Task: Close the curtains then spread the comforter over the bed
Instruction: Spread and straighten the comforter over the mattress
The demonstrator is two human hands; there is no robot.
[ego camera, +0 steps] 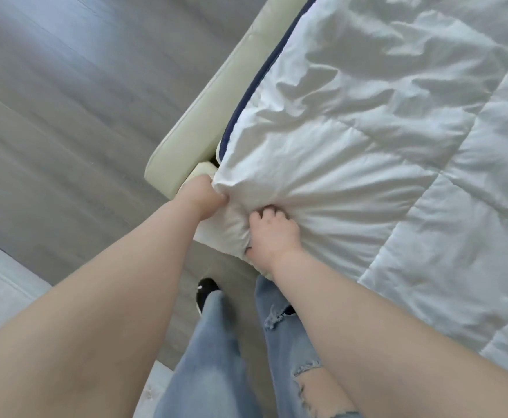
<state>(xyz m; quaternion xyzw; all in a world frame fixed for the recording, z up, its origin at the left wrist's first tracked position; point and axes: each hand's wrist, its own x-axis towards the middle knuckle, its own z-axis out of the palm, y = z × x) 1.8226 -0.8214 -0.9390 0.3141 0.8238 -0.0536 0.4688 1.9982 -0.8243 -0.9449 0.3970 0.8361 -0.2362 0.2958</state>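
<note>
Standing at a bed corner, you grip the white comforter (367, 140) with both hands: your left hand (204, 196) bunches its corner in a closed fist, your right hand (273, 236) curls its fingers into the fabric just beside. The comforter lies wrinkled over the bed, beside the cream frame (216, 95) and grey floor (65, 101)

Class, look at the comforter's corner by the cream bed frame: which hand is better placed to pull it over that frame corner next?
Left hand: it grips the comforter at its very corner, beside the bed frame. The right hand is further in.
</note>
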